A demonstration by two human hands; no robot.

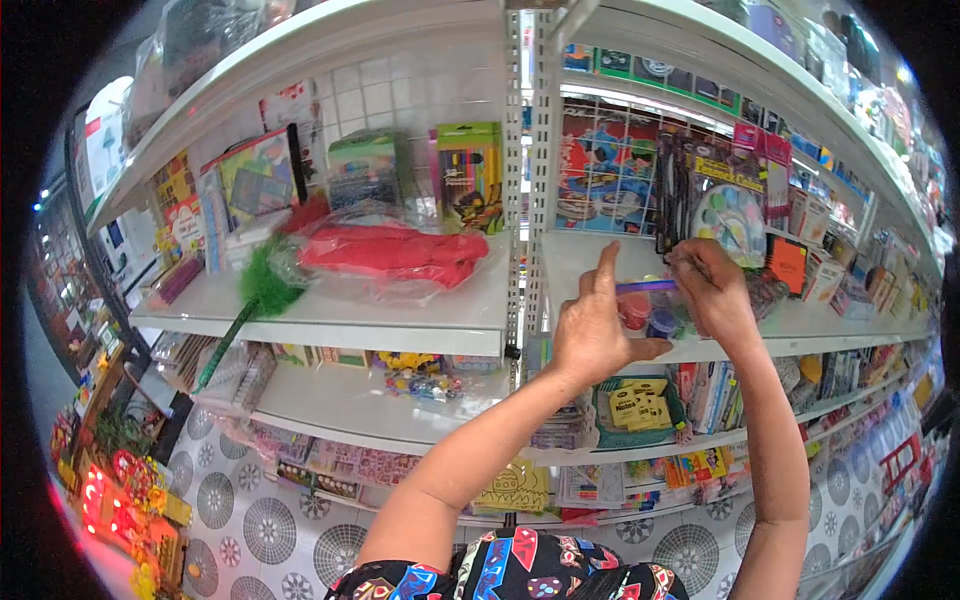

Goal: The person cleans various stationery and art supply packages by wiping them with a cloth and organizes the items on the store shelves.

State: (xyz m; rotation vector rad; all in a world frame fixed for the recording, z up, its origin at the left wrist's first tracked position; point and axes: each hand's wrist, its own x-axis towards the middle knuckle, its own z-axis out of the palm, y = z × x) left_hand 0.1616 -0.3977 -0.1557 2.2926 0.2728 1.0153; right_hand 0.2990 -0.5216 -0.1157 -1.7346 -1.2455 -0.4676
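Observation:
A clear pack of small coloured pots [634, 313], with red and blue ones showing and a purple strip along its top, is between my hands at the right shelf's front edge. My left hand [595, 325] is at the pack's left side, index finger pointing up and thumb reaching under the pots; its other fingers are partly hidden. My right hand [712, 290] is closed at the top right corner, its fingertips pinched by the end of the purple strip. Just behind stands a palette-shaped paint set [728, 215] in packaging.
On the left shelf [420, 325] lie a red item in clear plastic [395, 258] and a green feathery duster [268, 280] jutting past the edge. A metal upright [515, 200] divides the bays. Below my hands, a green basket [600, 410] holds yellow note packs.

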